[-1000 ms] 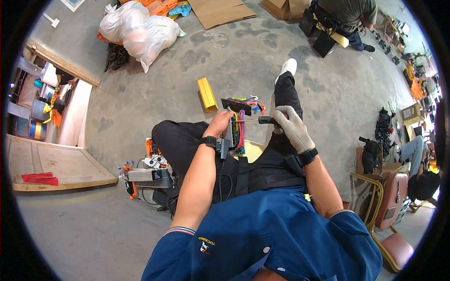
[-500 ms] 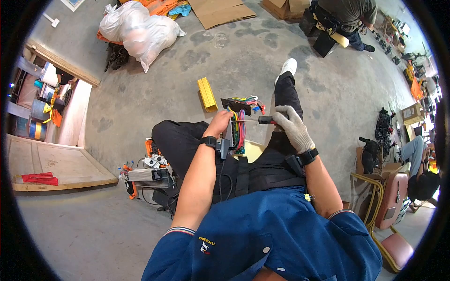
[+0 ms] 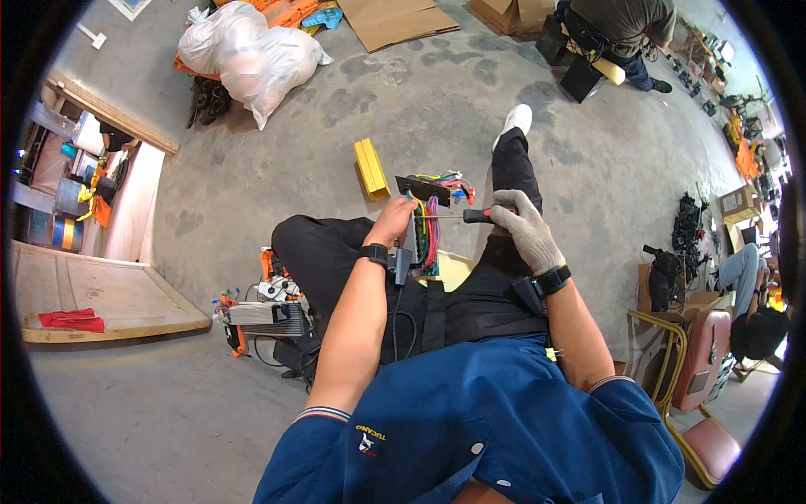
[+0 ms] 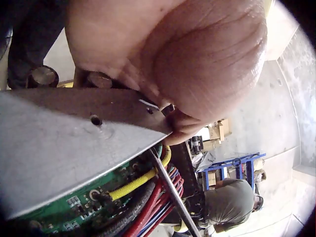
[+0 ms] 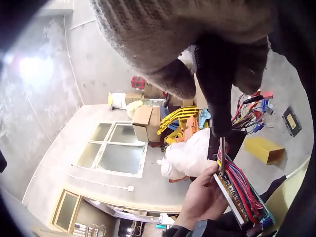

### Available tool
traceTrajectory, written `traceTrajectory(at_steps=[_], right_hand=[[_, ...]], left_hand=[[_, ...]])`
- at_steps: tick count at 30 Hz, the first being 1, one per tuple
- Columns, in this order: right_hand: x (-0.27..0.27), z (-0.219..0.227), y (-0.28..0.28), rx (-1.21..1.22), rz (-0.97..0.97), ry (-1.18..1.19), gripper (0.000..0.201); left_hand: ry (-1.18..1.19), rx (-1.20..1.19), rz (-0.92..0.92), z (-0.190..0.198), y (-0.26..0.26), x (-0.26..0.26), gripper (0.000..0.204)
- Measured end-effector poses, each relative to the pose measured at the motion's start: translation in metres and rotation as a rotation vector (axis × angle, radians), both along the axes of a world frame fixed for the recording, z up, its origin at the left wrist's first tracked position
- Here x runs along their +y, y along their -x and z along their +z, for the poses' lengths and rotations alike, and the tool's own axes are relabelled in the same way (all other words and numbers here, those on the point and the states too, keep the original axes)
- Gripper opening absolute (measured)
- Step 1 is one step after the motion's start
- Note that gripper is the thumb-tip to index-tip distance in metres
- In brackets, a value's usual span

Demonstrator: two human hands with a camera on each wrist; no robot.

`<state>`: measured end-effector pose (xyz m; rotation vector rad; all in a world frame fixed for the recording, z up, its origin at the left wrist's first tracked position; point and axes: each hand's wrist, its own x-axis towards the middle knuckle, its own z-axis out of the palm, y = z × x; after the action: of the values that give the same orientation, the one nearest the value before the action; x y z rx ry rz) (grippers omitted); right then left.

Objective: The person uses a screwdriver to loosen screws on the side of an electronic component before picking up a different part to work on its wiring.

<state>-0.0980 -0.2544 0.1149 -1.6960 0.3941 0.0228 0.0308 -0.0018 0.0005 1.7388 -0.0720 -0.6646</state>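
Observation:
My bare left hand point(image 3: 393, 223) grips the end of a metal plate point(image 4: 59, 153) with a green circuit board point(image 4: 64, 202) along its side. A bundle of red, yellow, blue and black wires point(image 3: 433, 228) runs from the board to a black end plate point(image 3: 422, 191). In my gloved right hand point(image 3: 527, 233) is a screwdriver point(image 3: 477, 216), held by its black and red handle. Its shaft point(image 4: 173, 195) crosses over the wires, and the tip reaches the metal plate's edge near the left fingers. The right wrist view shows glove fingers around the handle.
On the floor ahead lies a yellow rectangular housing point(image 3: 371, 170). Loose connectors point(image 3: 457, 186) spread beyond the end plate. Grey finned units point(image 3: 267, 317) sit by the left knee. A pink chair point(image 3: 703, 361) stands at right; another person point(image 3: 621, 34) is at the far right.
The right fingers have shifted slightly on the screwdriver handle, and more of its red part shows. The left hand and the board stay in place.

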Motion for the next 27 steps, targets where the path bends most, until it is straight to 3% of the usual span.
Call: traceTrajectory(at_steps=[4,13,17,22,27], right_hand=[[0.001,0.011,0.0,0.15,-0.017,-0.023,0.037],[-0.002,-0.001,0.0,-0.022,0.005,-0.04,0.032],[-0.001,0.002,-0.001,-0.019,0.002,-0.014,0.034],[-0.003,0.008,-0.002,0.176,0.018,-0.047,0.032],[-0.004,0.0,-0.002,0.077,0.017,-0.022,0.032]], left_hand=[[-0.004,0.0,0.01,-0.002,0.0,0.0,0.033],[0.018,-0.008,0.003,-0.009,-0.002,0.001,0.034],[0.002,-0.017,0.002,-0.003,0.0,0.0,0.034],[-0.002,0.019,0.015,-0.002,0.0,-0.001,0.034],[0.001,-0.002,0.011,-0.001,0.001,0.0,0.033]])
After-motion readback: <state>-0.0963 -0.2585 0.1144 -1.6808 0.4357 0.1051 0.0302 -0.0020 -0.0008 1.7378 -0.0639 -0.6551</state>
